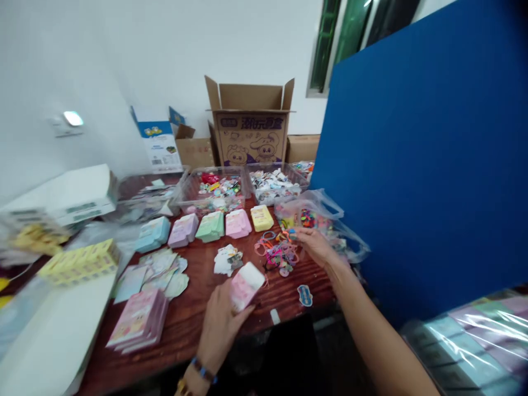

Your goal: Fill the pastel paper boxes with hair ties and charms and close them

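My left hand [220, 313] is closed around a small pink printed box [245, 286] with a white end, tilted above the table's front edge. Over a pile of colourful elastic bands [278, 256] with charms, the fingers of my right hand [315, 245] are pinched together. Orange and blue bits show at those fingertips, too blurred to name. Behind the pink box lies a heap of small cut-out stickers [226, 259]. A blue label-shaped sticker [304, 295] rests on the wood to the right. Several pink booklets or boxes are stacked [138, 322] at the left.
A row of pastel card stacks [210, 226] crosses the table, with clear plastic trays [245, 184] of small items behind. Paper cards [159, 272] and yellow boxes [82, 263] lie left. An open carton [251, 132] stands behind; a blue panel [412, 154] walls off the right.
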Demonstrator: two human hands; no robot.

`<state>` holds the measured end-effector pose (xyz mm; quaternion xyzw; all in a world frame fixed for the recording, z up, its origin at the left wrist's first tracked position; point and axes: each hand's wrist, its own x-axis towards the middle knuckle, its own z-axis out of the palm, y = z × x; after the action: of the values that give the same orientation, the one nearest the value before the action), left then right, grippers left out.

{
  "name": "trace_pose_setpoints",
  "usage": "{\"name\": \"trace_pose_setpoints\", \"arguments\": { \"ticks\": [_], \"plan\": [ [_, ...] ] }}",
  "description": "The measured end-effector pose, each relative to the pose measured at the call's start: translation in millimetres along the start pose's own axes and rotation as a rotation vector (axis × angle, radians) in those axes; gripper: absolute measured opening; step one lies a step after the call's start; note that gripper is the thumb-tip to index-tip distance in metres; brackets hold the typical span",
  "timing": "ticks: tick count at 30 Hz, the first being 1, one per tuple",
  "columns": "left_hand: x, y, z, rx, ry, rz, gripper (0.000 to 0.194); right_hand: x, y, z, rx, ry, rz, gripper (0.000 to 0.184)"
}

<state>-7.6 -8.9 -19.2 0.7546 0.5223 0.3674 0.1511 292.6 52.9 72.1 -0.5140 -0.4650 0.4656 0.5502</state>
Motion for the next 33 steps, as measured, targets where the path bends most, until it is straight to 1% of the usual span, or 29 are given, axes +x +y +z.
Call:
{"name": "trace_pose_setpoints", "arguments": {
  "ticks": [1, 3, 5, 6, 8, 10, 11, 13, 15, 17, 18, 19, 22, 23, 24, 26, 28, 29, 31, 33],
  "plan": [
    [2, 9, 0.5, -0.018, -0.029, 0.011, 0.062, -11, 0, 17, -0.011, -0.060, -0.049, 0.020],
    [4, 25, 0.0, -0.043, -0.053, -0.012, 0.065, -29, 2, 46, -0.090, -0.146, -0.169, 0.015],
    [3, 35, -2.5, -0.075, -0.063, -0.054, 0.068, -42, 5, 67, -0.234, -0.184, -0.275, 0.016],
    [2, 38, -4.3, -0.089, -0.066, -0.069, 0.067, -46, 7, 74, -0.315, -0.201, -0.312, 0.016],
    [1, 40, -7.8, -0.109, -0.068, -0.084, 0.067, -51, 9, 82, -0.459, -0.270, -0.364, 0.015],
    [0, 39, -10.3, -0.114, -0.059, -0.092, 0.069, -54, 10, 83, -0.538, -0.389, -0.372, 0.015],
    [0, 37, -11.0, -0.113, -0.052, -0.097, 0.070, -55, 9, 83, -0.549, -0.432, -0.363, 0.017],
    [0, 35, -11.5, -0.115, -0.037, -0.103, 0.071, -57, 8, 82, -0.543, -0.467, -0.350, 0.022],
    [-1, 32, -11.6, -0.120, -0.035, -0.091, 0.072, -60, 6, 83, -0.553, -0.513, -0.324, 0.030],
    [-1, 29, -11.8, -0.129, -0.037, -0.071, 0.072, -62, 6, 84, -0.560, -0.602, -0.280, 0.040],
    [-2, 27, -11.8, -0.135, -0.031, -0.066, 0.072, -63, 7, 85, -0.544, -0.612, -0.267, 0.041],
    [-2, 26, -11.9, -0.142, -0.020, -0.068, 0.073, -65, 7, 86, -0.516, -0.575, -0.271, 0.040],
    [-4, 24, -11.4, -0.156, 0.029, -0.114, 0.074, -75, 15, 91, -0.440, -0.332, -0.332, 0.030],
    [-4, 25, -10.8, -0.156, 0.043, -0.142, 0.072, -80, 19, 95, -0.437, -0.279, -0.346, 0.028],
    [-5, 27, -10.1, -0.152, 0.056, -0.176, 0.070, -86, 24, 99, -0.445, -0.253, -0.352, 0.027],
    [-6, 33, -8.7, -0.149, 0.073, -0.239, 0.063, -98, 34, 109, -0.453, -0.223, -0.353, 0.032],
    [-8, 38, -9.6, -0.199, 0.054, -0.259, 0.063, -107, 43, 119, -0.439, -0.164, -0.343, 0.034],
    [-9, 40, -11.6, -0.254, 0.038, -0.248, 0.065, -109, 46, 122, -0.427, -0.145, -0.333, 0.032],
    [-12, 42, -19.2, -0.415, -0.001, -0.204, 0.066, -109, 48, 124, -0.397, -0.154, -0.317, 0.027],
    [-15, 41, -30.1, -0.596, -0.044, -0.181, 0.054, -107, 45, 121, -0.356, -0.217, -0.296, 0.027]
  ]
}}
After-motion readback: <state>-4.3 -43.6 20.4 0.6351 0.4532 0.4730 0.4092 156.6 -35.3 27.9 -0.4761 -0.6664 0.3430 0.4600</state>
